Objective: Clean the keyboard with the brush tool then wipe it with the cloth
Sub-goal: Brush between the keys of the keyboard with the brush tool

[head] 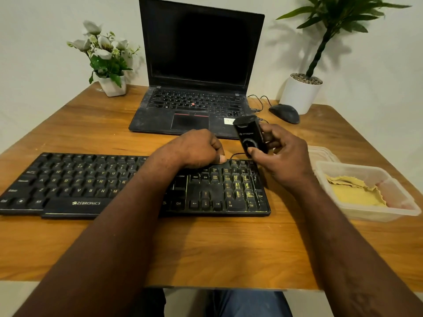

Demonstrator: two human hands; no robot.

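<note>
Dusty black keyboard [68,184] lying flat, black brush tool [250,136] raised over its far right corner, yellow cloth [357,193] crumpled in tub [366,213].

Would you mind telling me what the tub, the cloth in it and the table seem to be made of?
Tub: translucent plastic, likely; cloudy, see-through walls with a moulded rim.
Cloth: soft yellow fabric, perhaps microfibre; matte, rumpled, with a zigzag edge.
Table: wood or wood-look laminate; warm grain with a slight sheen, so I cannot tell which.
</note>
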